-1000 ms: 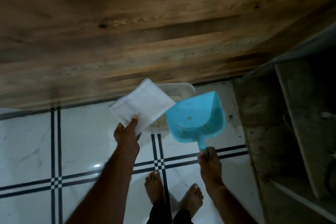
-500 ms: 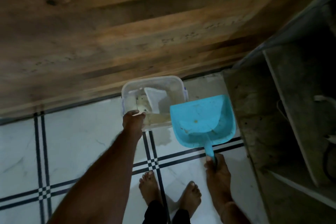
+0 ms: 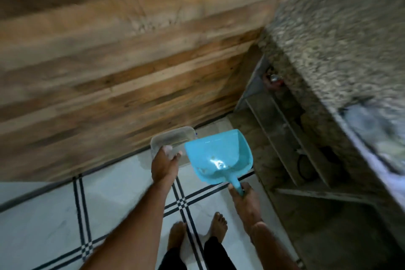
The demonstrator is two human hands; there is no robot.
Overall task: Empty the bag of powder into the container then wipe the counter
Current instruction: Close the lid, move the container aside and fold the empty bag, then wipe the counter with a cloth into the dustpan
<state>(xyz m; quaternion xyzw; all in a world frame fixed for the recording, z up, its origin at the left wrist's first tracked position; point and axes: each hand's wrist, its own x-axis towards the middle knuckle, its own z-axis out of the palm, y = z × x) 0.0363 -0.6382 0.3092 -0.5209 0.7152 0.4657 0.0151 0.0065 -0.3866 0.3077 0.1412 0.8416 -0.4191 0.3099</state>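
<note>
Turquoise plastic dustpan (image 3: 219,156) with a short handle, gripped in the closed right hand (image 3: 241,193) and held level above the white tiled floor (image 3: 54,215). Its pan looks nearly empty, with only a few specks. Just left of it, the left hand (image 3: 165,163) grips the near rim of a clear rectangular plastic container (image 3: 173,138), which is at the floor's far edge, against a wooden plank wall (image 3: 109,61). No bag of powder is visible. A speckled granite tabletop (image 3: 339,46) rises at the right. The emptying step looks finished or nearly so; next probably comes carrying the container up, then wiping the tabletop.
</note>
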